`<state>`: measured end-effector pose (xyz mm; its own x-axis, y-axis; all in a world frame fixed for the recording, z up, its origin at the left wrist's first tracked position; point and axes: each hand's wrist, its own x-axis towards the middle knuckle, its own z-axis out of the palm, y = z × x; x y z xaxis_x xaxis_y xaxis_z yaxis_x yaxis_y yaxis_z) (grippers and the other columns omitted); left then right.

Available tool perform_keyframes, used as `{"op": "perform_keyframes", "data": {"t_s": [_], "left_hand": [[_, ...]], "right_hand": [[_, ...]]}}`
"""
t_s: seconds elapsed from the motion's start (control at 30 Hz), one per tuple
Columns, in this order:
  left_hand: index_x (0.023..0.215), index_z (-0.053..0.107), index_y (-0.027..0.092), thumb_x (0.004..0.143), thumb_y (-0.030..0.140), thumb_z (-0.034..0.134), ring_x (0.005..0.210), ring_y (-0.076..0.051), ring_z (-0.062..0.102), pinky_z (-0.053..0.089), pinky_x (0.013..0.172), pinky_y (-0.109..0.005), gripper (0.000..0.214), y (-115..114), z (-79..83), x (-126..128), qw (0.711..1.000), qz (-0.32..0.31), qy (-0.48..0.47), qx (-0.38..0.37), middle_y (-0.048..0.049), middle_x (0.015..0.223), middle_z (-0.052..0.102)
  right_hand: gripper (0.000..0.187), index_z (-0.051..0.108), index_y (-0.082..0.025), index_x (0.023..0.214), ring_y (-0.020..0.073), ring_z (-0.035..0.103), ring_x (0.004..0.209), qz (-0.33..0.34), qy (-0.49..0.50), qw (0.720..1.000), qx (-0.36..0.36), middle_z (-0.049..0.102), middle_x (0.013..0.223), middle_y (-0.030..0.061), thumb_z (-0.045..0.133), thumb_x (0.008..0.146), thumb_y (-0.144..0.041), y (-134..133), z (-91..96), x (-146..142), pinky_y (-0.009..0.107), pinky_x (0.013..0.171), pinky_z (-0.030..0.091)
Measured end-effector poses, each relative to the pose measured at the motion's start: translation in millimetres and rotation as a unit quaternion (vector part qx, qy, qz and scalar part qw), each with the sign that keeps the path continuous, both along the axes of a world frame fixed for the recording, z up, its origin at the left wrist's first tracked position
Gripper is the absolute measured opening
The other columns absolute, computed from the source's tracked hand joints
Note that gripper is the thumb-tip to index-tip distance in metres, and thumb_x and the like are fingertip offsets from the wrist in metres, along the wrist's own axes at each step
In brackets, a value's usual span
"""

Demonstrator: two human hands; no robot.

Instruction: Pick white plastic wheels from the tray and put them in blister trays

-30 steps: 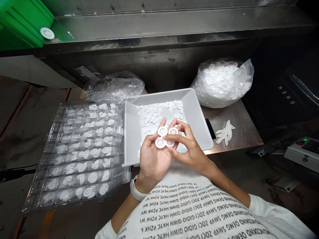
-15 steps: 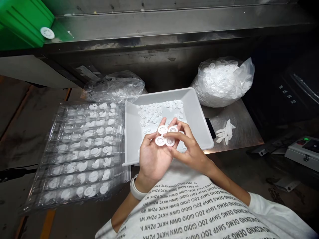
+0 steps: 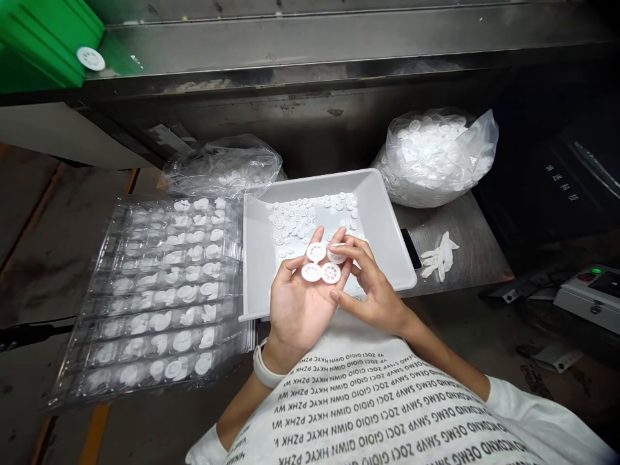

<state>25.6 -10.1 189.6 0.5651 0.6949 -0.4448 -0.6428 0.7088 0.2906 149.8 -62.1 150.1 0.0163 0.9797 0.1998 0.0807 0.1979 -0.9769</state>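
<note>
Several white spoked plastic wheels (image 3: 316, 252) lie grouped together, seemingly joined, on the fingers of my left hand (image 3: 300, 307). That hand is palm up, and its thumb presses at the group's left side. From the right, my right hand (image 3: 375, 287) curls its fingers over the upper right wheel, partly covering it. The right thumb is below, near the left palm. Under both hands is a light grey bin (image 3: 382, 226) with many small white wheel-like pieces (image 3: 293, 219) on its floor.
Left of the bin, clear plastic trays (image 3: 159, 297) hold white parts. Behind stand two clear bags of white pieces, one at the left (image 3: 225, 165) and one at the right (image 3: 431, 158). White gloves (image 3: 440, 257) lie right of the bin. A green crate (image 3: 48, 39) is on the shelf.
My right index finger has shifted up off the middle of the wheel group onto the upper right wheel, which now looks tilted. The lower right wheel is uncovered. My left hand stays nearly still.
</note>
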Motion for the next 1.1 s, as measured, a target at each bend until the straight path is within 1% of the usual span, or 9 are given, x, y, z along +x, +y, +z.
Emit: {"op": "perform_keyframes", "data": {"t_s": [0.33, 0.43, 0.53, 0.6, 0.67, 0.87, 0.93, 1.0, 1.1], "left_hand": [[0.145, 0.034, 0.018, 0.088, 0.019, 0.041, 0.127, -0.022, 0.052, 0.046, 0.104, -0.041, 0.057, 2, -1.8, -1, 1.000, 0.004, -0.015, -0.010, -0.0121, 0.138, 0.054], [0.137, 0.045, 0.020, 0.087, 0.019, 0.043, 0.117, -0.021, 0.059, 0.052, 0.096, -0.037, 0.049, 2, -5.3, -1, 0.998, 0.025, -0.021, -0.044, -0.0116, 0.131, 0.059], [0.114, 0.059, 0.019, 0.086, 0.020, 0.048, 0.095, -0.016, 0.066, 0.057, 0.076, -0.024, 0.030, 2, -16.6, -1, 0.992, 0.048, -0.020, -0.115, -0.0088, 0.110, 0.065], [0.097, 0.060, 0.016, 0.085, 0.019, 0.050, 0.078, -0.010, 0.063, 0.051, 0.057, -0.014, 0.016, 4, -28.4, -4, 0.990, 0.054, -0.002, -0.130, -0.0069, 0.093, 0.063], [0.085, 0.056, 0.015, 0.086, 0.017, 0.048, 0.065, -0.006, 0.057, 0.041, 0.045, -0.009, 0.008, 7, -40.5, -13, 0.990, 0.065, 0.027, -0.119, -0.0035, 0.080, 0.057], [0.079, 0.050, 0.013, 0.090, 0.022, 0.053, 0.051, -0.003, 0.041, 0.024, 0.035, -0.011, 0.015, 25, -58.7, -60, 0.980, 0.084, 0.178, -0.037, 0.0046, 0.067, 0.044], [0.082, 0.053, 0.013, 0.091, 0.028, 0.055, 0.049, -0.003, 0.039, 0.025, 0.036, -0.013, 0.017, 34, -62.4, -82, 0.962, 0.085, 0.260, -0.002, 0.0051, 0.067, 0.045], [0.087, 0.055, 0.013, 0.091, 0.031, 0.055, 0.049, -0.003, 0.039, 0.030, 0.038, -0.014, 0.019, 47, -66.7, -108, 0.928, 0.090, 0.361, 0.034, 0.0046, 0.068, 0.048], [0.099, 0.057, 0.013, 0.091, 0.034, 0.054, 0.058, -0.006, 0.050, 0.044, 0.049, -0.019, 0.023, 74, -71.3, -154, 0.836, 0.113, 0.532, 0.079, 0.0006, 0.080, 0.057]], "right_hand": [[0.059, 0.042, -0.029, 0.134, 0.0218, 0.026, 0.138, -0.001, 0.009, 1.000, -0.015, 0.032, 0.137, 0.0069, 0.066, 0.081, -0.024, 0, -4.3, 1, 0.038, 0.110, 0.040], [0.057, 0.043, -0.029, 0.134, 0.0220, 0.028, 0.137, -0.005, 0.018, 1.000, -0.019, 0.033, 0.139, 0.0065, 0.064, 0.082, -0.022, 0, -6.2, 1, 0.038, 0.107, 0.042], [0.052, 0.044, -0.030, 0.132, 0.0229, 0.035, 0.132, -0.022, 0.042, 0.999, -0.026, 0.034, 0.139, 0.0066, 0.062, 0.084, -0.022, -2, -12.1, 1, 0.037, 0.100, 0.047], [0.049, 0.044, -0.031, 0.132, 0.0225, 0.042, 0.125, -0.034, 0.061, 0.997, -0.044, 0.034, 0.140, 0.0068, 0.061, 0.087, -0.023, -3, -18.5, 0, 0.037, 0.095, 0.049], [0.046, 0.044, -0.032, 0.131, 0.0220, 0.045, 0.122, -0.038, 0.075, 0.994, -0.063, 0.034, 0.140, 0.0068, 0.060, 0.089, -0.025, -1, -25.0, -1, 0.036, 0.092, 0.050], [0.040, 0.045, -0.032, 0.129, 0.0201, 0.048, 0.117, -0.043, 0.079, 0.992, -0.093, 0.037, 0.137, 0.0061, 0.058, 0.092, -0.032, 4, -35.1, -2, 0.032, 0.088, 0.050], [0.039, 0.044, -0.032, 0.129, 0.0200, 0.048, 0.116, -0.045, 0.071, 0.991, -0.106, 0.038, 0.137, 0.0060, 0.057, 0.092, -0.034, 5, -37.9, -1, 0.031, 0.087, 0.051], [0.038, 0.044, -0.032, 0.128, 0.0200, 0.050, 0.115, -0.047, 0.057, 0.990, -0.122, 0.040, 0.135, 0.0059, 0.056, 0.092, -0.036, 6, -40.9, 0, 0.032, 0.087, 0.051], [0.037, 0.045, -0.032, 0.127, 0.0208, 0.052, 0.112, -0.051, 0.033, 0.988, -0.145, 0.043, 0.133, 0.0061, 0.054, 0.093, -0.040, 8, -45.4, 2, 0.035, 0.087, 0.051]]}}
